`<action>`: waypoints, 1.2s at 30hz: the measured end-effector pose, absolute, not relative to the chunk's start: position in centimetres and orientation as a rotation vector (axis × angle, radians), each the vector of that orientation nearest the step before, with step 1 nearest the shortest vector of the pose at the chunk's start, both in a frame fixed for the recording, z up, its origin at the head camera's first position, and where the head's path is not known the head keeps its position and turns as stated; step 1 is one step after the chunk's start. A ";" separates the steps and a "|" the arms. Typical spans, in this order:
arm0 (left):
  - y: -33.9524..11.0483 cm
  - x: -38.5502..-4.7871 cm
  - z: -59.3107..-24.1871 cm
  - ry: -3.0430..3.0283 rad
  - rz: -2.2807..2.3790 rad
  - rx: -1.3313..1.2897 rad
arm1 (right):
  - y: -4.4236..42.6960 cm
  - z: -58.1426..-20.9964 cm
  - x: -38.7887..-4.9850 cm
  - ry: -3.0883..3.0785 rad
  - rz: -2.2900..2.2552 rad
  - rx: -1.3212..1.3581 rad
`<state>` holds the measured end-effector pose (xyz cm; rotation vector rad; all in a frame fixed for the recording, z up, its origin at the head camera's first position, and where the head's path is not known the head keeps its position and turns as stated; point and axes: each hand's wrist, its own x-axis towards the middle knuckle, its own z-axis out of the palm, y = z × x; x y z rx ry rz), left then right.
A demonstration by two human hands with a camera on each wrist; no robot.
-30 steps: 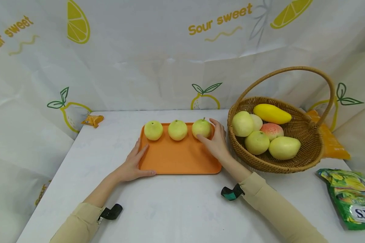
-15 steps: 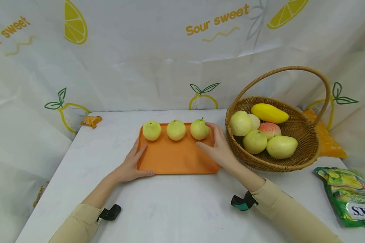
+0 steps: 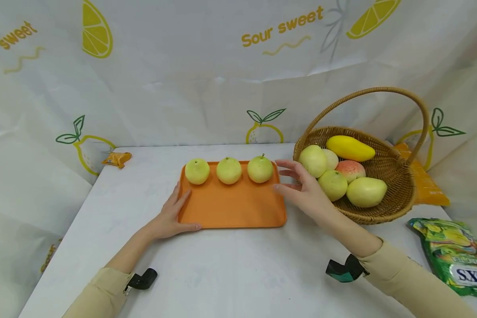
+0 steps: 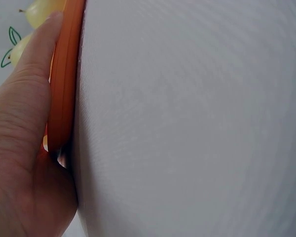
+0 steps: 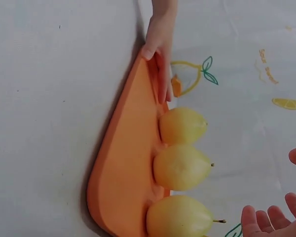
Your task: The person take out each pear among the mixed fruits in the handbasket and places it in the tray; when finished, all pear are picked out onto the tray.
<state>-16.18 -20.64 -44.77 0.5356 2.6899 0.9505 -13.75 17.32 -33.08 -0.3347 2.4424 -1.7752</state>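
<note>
An orange tray (image 3: 232, 207) lies on the white table with three yellow-green pears (image 3: 197, 171) (image 3: 229, 170) (image 3: 260, 169) in a row along its far side. Spread around the tray's near left corner, my left hand (image 3: 168, 221) has its thumb on the front rim and its fingers over the left edge. The left wrist view shows that thumb (image 4: 32, 64) lying straight against the tray rim (image 4: 64, 84). My right hand (image 3: 312, 194), empty with fingers apart, hovers between the tray's right edge and the wicker basket (image 3: 397, 176). In the right wrist view its fingertips (image 5: 266, 219) are clear of the nearest pear (image 5: 180, 217).
The basket at the right holds a yellow mango (image 3: 350, 148), a peach (image 3: 350, 171), a pale pear (image 3: 366, 192) and several other fruits. An orange bag (image 3: 429, 187) lies behind it, a green bag (image 3: 455, 251) at the right edge. A small orange packet (image 3: 117, 159) sits at the far left.
My right hand has let go of the rightmost pear and moved right, toward the basket. My left hand has stayed at the tray; the whole scene has shifted slightly left in the head view.
</note>
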 end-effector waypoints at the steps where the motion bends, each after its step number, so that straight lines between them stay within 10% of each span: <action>1: -20.7 -16.2 -44.8 2.693 0.950 0.537 | 17.6 -32.8 -13.7 2.439 -1.769 -0.327; 36: -20.8 -16.1 -44.8 2.696 0.949 0.545 | 26.6 -26.1 -18.3 2.582 -0.992 -0.346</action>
